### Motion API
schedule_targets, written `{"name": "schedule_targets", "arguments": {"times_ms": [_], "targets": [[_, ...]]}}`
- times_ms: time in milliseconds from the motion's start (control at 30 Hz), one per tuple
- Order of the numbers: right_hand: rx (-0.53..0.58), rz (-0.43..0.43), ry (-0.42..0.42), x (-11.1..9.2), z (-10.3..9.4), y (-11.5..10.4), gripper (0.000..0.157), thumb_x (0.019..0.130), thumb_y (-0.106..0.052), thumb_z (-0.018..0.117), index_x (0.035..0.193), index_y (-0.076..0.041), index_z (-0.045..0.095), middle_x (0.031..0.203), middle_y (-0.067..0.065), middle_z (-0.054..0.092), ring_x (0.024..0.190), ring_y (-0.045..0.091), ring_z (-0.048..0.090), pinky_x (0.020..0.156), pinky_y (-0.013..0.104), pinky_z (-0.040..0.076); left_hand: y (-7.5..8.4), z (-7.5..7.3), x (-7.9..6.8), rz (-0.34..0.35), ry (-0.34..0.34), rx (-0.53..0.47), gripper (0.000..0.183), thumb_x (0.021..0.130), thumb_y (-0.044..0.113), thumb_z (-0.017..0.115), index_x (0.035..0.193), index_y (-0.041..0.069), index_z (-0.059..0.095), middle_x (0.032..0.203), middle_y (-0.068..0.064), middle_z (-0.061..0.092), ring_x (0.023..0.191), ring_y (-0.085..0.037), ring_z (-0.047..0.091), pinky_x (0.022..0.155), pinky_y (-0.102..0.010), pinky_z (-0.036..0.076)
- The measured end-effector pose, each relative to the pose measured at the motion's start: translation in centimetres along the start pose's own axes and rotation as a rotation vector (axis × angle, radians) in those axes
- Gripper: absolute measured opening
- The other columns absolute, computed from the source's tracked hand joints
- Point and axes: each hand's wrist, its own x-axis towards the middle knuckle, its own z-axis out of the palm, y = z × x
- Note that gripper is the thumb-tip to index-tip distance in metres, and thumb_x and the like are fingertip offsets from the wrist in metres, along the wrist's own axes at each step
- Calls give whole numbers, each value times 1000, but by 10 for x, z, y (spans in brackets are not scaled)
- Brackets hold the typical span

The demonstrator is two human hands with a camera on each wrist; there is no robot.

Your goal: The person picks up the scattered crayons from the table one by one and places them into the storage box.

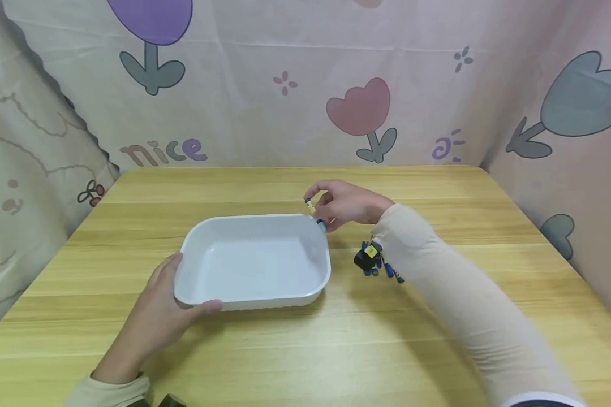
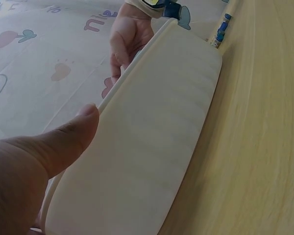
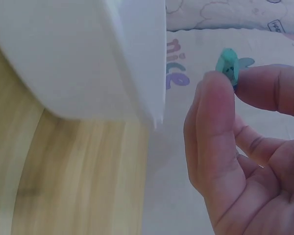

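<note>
In the head view my left hand (image 1: 155,308) grips the near-left corner of a white plastic tray (image 1: 252,301), its thumb at the near rim. The thumb lies against the tray's outer wall (image 2: 137,127) in the left wrist view; most of the other fingers are hidden. My right hand (image 1: 348,203) pinches a small slim stick (image 1: 322,226) with blue bands and a teal end, at the tray's far-right corner. The right wrist view shows the teal end (image 3: 228,63) between thumb and fingertips. Its middle is hidden by fingers.
Several small blue sticks (image 1: 389,270) lie on the wooden table (image 1: 305,356) right of the tray, partly behind the black camera (image 1: 368,257) on my right wrist. A printed curtain (image 1: 244,102) closes off the back and sides.
</note>
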Motion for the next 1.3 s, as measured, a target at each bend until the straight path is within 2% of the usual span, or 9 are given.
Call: {"name": "schedule_targets", "arguments": {"times_ms": [333, 1067, 1300], "targets": [[-7, 12, -39, 15, 14, -12, 39, 94, -4, 59, 131, -9, 47, 108, 20, 58, 82, 24, 60, 78, 38, 57, 2, 0, 3, 10, -1, -4, 124, 73, 53, 80, 150, -10, 7, 152, -34, 15, 128, -56, 30, 98, -71, 30], [11, 50, -113, 53, 57, -35, 42, 92, 0, 61, 132, -6, 48, 92, 14, 60, 73, 22, 58, 74, 34, 58, -1, 0, 3, -1, -20, 11, 124, 74, 53, 79, 150, -11, 6, 150, -37, 17, 124, -55, 33, 96, -71, 32], [4, 90, -117, 62, 73, -32, 40, 91, 1, 63, 127, -10, 52, 91, 12, 59, 70, 20, 58, 71, 34, 59, -1, 0, 3, -1, -23, 13, 123, 75, 54, 79, 150, -11, 5, 150, -36, 16, 126, -56, 31, 97, -71, 30]]}}
